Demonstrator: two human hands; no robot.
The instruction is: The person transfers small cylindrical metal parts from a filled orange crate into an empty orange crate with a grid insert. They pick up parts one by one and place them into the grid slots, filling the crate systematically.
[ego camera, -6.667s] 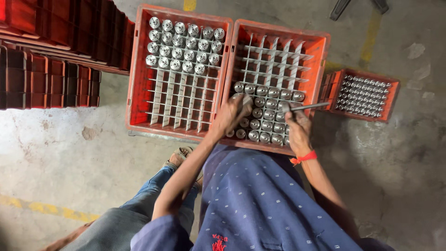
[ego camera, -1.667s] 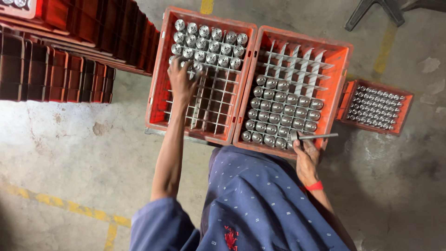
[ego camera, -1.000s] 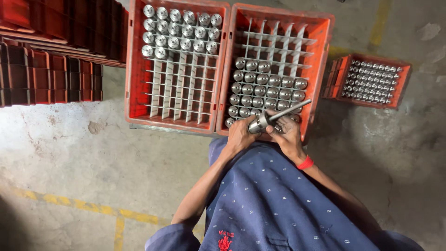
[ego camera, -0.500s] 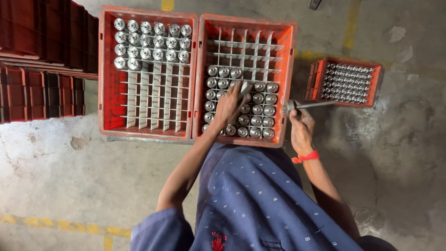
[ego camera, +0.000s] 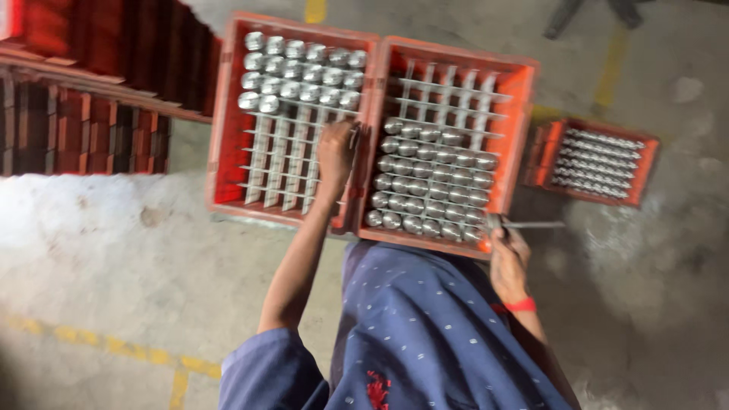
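Two orange-red divider crates lie side by side on the floor in front of me. The left crate (ego camera: 228,152) has shiny metal cylinders (ego camera: 300,72) in its far rows. The right crate (ego camera: 520,121) has cylinders (ego camera: 425,186) in its near rows. My left hand (ego camera: 334,156) reaches over the left crate's right side, fingers closed on what looks like a small metal cylinder (ego camera: 353,137), though the view is blurred. My right hand (ego camera: 509,258) rests at the right crate's near right corner, gripping a thin metal rod (ego camera: 535,225) that points right.
A smaller orange crate (ego camera: 645,163) of metal parts sits on the floor to the right. Stacked dark red crates (ego camera: 83,99) stand at the left. My blue dotted garment (ego camera: 425,334) fills the lower middle. Yellow floor lines run at the lower left and the top.
My left hand has moved from the cylinders in the right crate across to the left crate. My right hand stays at the right crate's corner with the rod.
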